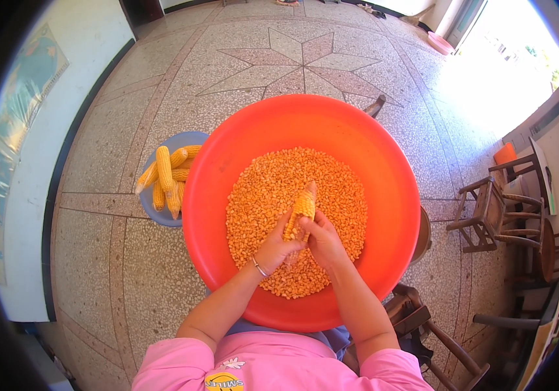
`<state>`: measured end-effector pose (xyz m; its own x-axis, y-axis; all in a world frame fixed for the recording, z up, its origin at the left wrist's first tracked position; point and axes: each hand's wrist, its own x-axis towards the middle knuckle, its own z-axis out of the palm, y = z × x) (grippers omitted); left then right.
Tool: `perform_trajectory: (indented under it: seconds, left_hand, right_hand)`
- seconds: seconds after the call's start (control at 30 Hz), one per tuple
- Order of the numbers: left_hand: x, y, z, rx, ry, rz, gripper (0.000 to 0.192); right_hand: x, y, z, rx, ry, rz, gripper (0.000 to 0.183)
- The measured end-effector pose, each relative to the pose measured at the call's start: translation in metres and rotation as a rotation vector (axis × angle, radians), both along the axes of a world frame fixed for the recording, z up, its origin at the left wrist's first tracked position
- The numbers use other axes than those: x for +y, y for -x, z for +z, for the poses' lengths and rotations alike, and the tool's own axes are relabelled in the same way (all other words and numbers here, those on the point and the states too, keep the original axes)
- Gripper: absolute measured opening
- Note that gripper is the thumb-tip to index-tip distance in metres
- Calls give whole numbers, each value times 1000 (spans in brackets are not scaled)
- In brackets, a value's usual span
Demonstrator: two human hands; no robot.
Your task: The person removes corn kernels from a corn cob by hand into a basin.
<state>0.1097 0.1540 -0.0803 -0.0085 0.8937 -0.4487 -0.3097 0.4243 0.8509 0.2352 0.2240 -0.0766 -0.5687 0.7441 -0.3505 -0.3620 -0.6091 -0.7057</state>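
Note:
Both hands hold one partly shelled ear of dried corn above a wide red plastic basin. My left hand grips the ear from its left side, and a metal bangle circles that wrist. On the other side, my right hand has its thumb pressed against the kernels. Rows of yellow kernels still cover the upper part of the ear, while bare cob shows towards its lower end. Loose corn kernels lie in a thick layer across the basin's bottom.
Left of the red basin, a blue basin holds several whole ears of corn. A brownish container is partly hidden behind the red rim. Wooden chairs stand at the right, with another wooden chair near my right elbow.

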Motion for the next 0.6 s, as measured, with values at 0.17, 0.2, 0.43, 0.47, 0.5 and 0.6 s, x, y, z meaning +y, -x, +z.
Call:
perform_trajectory:
  seconds: [0.17,0.2,0.43,0.47,0.5,0.6]
  left_hand:
    - [-3,-8,3,-66,-72,-14,81]
    - [-3,-8,3,-174,-58,27,81]
    - [-1,-5,3,-55,-131,1,84]
    - [-1,-5,1,-108,-109,12,84]
    - [-1,-5,0,-164,-87,21,84]
    - [-1,-5,2,-224,-68,90,84]
  right_hand:
    - [-4,0,-5,-219,-160,62,50]
    - [-5,0,-4,-180,-174,40,52]
    - [-3,3,0,20,118,-77,49]
    - [-2,2,-4,-53,38,-24,48]
    - [-2,1,-6,-128,-41,26,47]
    - [-2,2,-5,-90,-135,21,48]
